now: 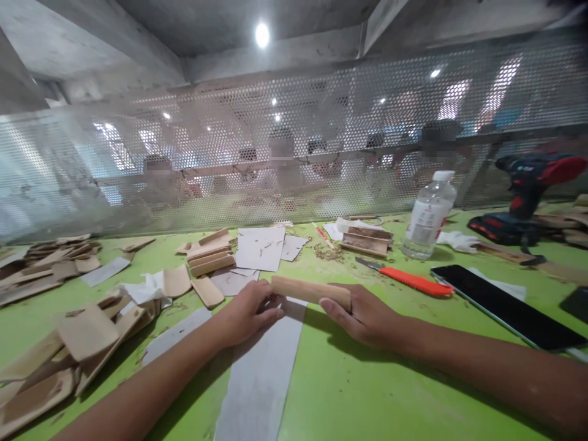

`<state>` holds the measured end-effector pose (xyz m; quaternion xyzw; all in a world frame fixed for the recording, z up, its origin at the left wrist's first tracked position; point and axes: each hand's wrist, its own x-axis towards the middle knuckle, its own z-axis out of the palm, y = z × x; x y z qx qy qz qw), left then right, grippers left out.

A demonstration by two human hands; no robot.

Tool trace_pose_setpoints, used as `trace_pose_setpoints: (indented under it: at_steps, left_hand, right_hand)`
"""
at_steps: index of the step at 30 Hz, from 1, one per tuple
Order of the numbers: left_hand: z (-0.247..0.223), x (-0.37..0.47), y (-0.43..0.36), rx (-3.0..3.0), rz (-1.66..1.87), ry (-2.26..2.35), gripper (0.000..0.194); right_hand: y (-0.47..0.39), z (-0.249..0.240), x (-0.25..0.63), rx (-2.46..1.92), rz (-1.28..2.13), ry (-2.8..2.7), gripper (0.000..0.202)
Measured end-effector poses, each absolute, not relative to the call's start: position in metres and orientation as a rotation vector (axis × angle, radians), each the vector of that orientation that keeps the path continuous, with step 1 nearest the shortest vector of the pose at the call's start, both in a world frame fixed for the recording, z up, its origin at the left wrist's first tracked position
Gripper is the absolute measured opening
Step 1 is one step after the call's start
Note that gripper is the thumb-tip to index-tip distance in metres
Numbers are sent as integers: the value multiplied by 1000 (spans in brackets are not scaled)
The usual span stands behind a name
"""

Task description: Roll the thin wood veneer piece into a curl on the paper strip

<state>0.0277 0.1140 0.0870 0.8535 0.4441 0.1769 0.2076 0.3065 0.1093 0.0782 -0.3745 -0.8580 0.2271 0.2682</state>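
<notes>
Wooden strip: right end covered by right hand; left end behind left hand fingers. People behind mesh screen: blurred. Bottle label: illegible. Dark phone at table's right edge: cut off. Both forearms: cut off.

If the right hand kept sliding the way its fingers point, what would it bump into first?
The right hand points left along the wood strip in its grip, so it would likely meet the left hand at the strip's other end first, though depth is hard to judge.
</notes>
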Motion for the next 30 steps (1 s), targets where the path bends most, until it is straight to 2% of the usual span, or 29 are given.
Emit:
trace_pose_setpoints:
  at_steps: [5, 10, 17, 21, 23, 26, 30]
  left_hand:
    - [85, 27, 114, 2406, 511, 1263, 27]
    - [79, 26, 114, 2441, 521, 1306, 19]
    - [85, 42, 111, 2547, 453, 1432, 17]
    - [79, 51, 64, 2618, 335, 1528, 26]
    - [66, 51, 26, 2654, 329, 1551, 43]
    - [42, 51, -23, 2810, 475, 1504, 54]
    - [34, 68, -48, 2575, 646, 1749, 42]
  right_hand:
    - [112, 75, 303, -1025, 573, -2295, 52]
    - [112, 73, 300, -938, 523, -2392, 44]
    - [114, 71, 298, -940, 477, -2394, 50]
    - [114, 68, 298, -884, 454, -2389, 55]
    - [114, 67, 299, -849, 444, -2399, 59]
    - [113, 66, 300, -799, 447, -2433, 63]
    - [110, 70, 300, -735, 510, -2454, 57]
